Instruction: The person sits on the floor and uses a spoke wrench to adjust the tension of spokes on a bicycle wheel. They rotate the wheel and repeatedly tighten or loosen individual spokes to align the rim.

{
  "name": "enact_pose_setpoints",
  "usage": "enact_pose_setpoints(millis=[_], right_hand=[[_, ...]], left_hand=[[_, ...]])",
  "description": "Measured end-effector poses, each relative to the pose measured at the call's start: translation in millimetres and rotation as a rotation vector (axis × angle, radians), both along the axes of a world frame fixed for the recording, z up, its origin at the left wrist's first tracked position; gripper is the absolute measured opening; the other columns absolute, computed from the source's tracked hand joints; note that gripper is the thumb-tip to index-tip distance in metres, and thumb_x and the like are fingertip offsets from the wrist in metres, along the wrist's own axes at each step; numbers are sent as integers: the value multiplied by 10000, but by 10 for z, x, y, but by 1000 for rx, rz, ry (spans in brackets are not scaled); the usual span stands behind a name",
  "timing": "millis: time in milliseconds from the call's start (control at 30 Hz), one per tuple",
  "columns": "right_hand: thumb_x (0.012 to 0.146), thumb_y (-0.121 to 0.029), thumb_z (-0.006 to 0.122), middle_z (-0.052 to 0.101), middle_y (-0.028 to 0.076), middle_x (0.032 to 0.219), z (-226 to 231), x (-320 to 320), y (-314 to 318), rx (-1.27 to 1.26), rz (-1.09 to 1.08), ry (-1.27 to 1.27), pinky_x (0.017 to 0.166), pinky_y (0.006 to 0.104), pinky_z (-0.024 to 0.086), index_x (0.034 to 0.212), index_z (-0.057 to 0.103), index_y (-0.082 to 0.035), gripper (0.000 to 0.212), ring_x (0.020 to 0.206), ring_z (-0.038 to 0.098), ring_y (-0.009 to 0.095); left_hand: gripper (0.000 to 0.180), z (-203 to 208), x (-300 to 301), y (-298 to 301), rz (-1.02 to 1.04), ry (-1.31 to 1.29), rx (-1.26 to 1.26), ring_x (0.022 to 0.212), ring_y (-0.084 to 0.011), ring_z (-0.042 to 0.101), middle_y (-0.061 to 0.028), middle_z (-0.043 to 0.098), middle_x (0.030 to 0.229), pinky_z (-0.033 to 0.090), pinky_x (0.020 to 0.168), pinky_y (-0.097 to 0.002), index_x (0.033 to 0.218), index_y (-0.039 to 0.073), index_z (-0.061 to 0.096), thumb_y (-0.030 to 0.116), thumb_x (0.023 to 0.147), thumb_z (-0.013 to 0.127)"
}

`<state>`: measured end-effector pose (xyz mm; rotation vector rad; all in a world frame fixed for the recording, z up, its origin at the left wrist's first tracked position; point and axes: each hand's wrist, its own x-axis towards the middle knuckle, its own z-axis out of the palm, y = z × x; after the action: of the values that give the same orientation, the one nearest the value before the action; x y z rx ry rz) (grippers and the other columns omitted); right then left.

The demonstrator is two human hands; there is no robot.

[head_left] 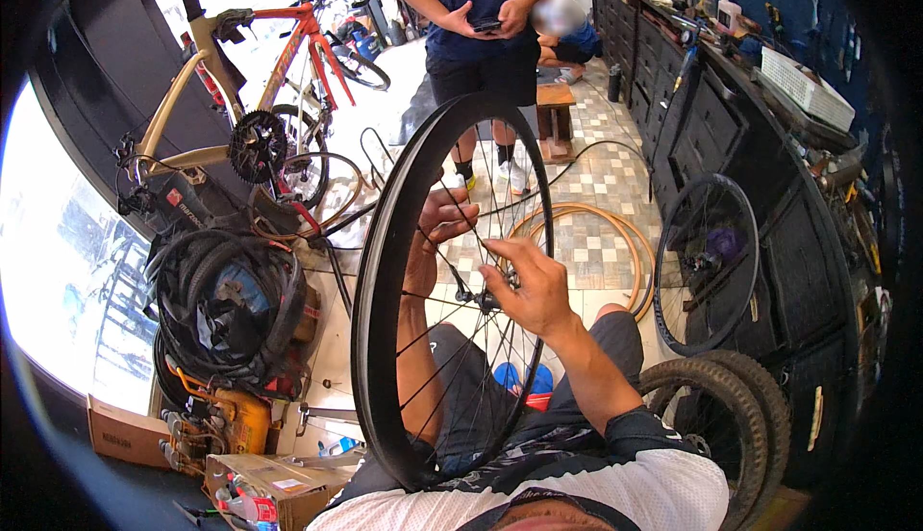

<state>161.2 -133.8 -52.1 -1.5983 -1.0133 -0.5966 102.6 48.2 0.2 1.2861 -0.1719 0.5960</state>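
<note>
A black bicycle wheel (383,271) without a tyre stands upright between my legs, its rim resting against my lap. My left hand (444,215) reaches through from the left side, its bent fingers closed at the spokes above the hub; its thumb is partly hidden. On the right side, my right hand (535,289) pinches at a spoke (475,227) with index finger and thumb, close above the black hub (489,302). The wheel's lower part overlaps my dark shorts.
A person (481,12) stands ahead with a dark phone-like object. Left are a tan and orange bike frame (192,98), piled tyres (226,290) and a cardboard box (279,483). Right are a spoked wheel (707,262), knobby tyres (731,416) and a long bench with a white basket (806,88).
</note>
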Motion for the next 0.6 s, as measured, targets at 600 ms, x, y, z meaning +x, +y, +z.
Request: enact_pose_setpoints(millis=[600], right_hand=[[939,-86,725,751,139,905,111,64,84,1,122,136,680,382,586,1023,720,-13,111,780,760,305]], left_hand=[[273,165,259,-8,-101,-48,-190,985,-168,627,-35,638,1107,533,889,-336,1166,71,673,308,1034,696]])
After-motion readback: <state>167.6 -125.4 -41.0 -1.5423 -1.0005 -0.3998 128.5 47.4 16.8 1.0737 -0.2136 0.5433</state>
